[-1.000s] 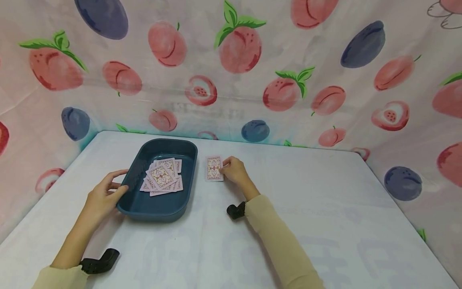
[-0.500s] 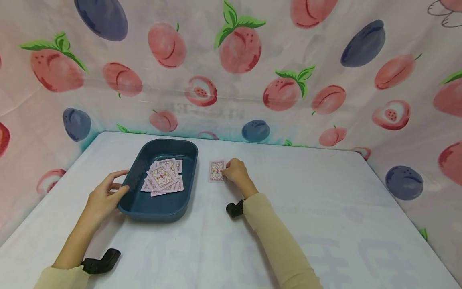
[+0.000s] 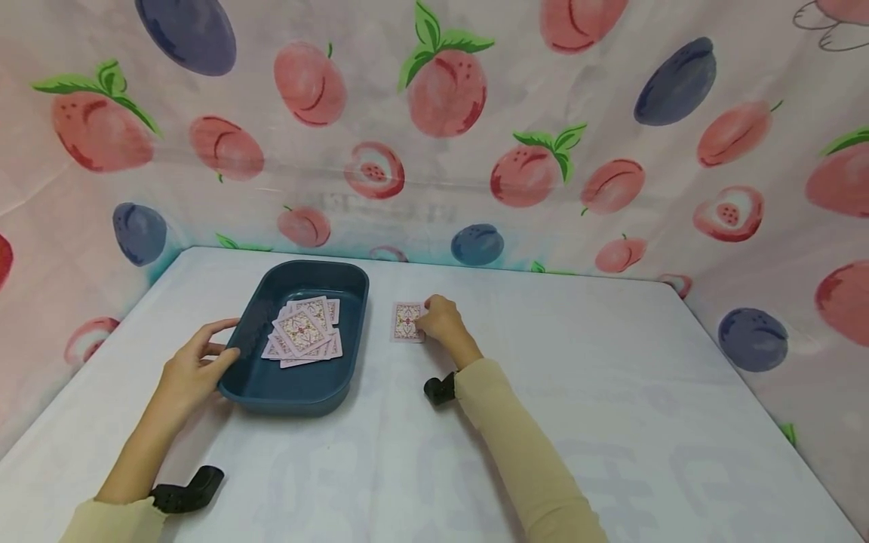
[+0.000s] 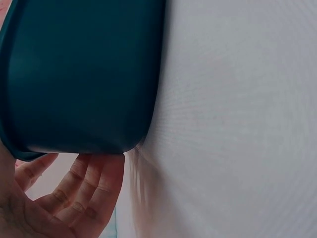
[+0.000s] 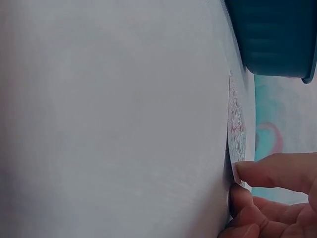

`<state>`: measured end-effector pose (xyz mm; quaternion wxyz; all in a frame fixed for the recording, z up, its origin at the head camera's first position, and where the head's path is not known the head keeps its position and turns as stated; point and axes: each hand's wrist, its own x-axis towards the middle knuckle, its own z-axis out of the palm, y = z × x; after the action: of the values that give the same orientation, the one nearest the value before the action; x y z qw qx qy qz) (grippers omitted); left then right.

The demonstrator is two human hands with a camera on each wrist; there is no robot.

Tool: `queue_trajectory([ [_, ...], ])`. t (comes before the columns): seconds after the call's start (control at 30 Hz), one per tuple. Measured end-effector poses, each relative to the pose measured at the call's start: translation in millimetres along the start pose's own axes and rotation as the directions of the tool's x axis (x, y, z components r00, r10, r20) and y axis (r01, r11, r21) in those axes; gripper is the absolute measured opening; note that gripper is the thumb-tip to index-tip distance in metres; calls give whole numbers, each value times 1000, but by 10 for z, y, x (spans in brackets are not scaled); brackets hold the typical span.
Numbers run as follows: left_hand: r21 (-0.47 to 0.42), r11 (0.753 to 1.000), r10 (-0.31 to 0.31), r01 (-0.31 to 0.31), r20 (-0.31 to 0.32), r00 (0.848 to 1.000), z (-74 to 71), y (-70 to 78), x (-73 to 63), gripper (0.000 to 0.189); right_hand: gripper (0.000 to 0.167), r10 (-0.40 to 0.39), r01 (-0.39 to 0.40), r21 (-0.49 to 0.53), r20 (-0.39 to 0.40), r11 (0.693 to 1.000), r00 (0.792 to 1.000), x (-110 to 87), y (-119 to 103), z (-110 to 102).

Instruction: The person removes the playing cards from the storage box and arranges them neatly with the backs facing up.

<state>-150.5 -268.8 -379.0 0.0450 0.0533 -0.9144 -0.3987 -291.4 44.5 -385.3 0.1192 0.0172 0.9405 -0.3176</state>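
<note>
My right hand [image 3: 443, 320] pinches the near right edge of a playing card [image 3: 405, 322], thumb on top and fingertips tucked beneath, its patterned back facing up. In the right wrist view the card [image 5: 237, 124] is held edge-on, low over the white cloth, its gripped end raised a little. My left hand [image 3: 192, 369] holds the left side of a dark blue tray [image 3: 292, 394], thumb at the rim. Its fingers [image 4: 94, 188] press on the outer wall in the left wrist view. Several playing cards [image 3: 302, 332] lie in a loose, overlapping pile inside the tray, backs up.
A white cloth [image 3: 577, 407] covers the table. Behind it and at both sides hangs a fruit-printed curtain [image 3: 407, 83]. Black wrist cameras [image 3: 186, 492] are strapped at both sleeves.
The card and my right hand have shifted slightly right, away from the tray, then stayed nearly still. My left hand and the tray look unchanged.
</note>
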Motion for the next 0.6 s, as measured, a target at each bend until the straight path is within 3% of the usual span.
queue_trajectory([
  [0.6,-2,1000,8,-8,-10,1000,0,-7,0,50,52,-12,13,-4,44,1000,999,-45,-37,-54],
])
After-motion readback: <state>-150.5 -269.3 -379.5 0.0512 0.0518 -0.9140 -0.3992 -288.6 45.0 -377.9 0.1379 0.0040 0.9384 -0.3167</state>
